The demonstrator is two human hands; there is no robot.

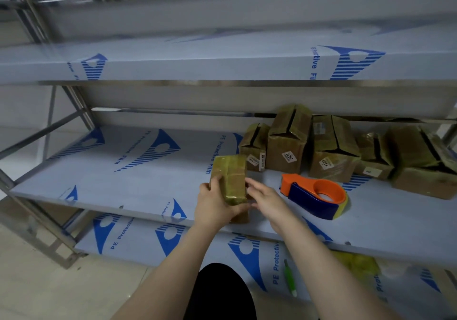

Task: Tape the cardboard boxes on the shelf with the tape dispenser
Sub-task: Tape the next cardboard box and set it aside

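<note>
Your left hand [214,207] grips small taped box [231,181] near shelf [123,183] front edge; right hand [268,199], fingers straight, touches its side. Tape dispenser [317,196] lies just right; more boxes [289,144] line back edge.

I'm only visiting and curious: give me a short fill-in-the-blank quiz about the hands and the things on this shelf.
The left hand grips a small taped box; the open right hand is at its ____ side.
The tape dispenser has a blue and ____ body.
It lies on the same ____ as the other boxes.
Missing words: right; orange; shelf.
</note>
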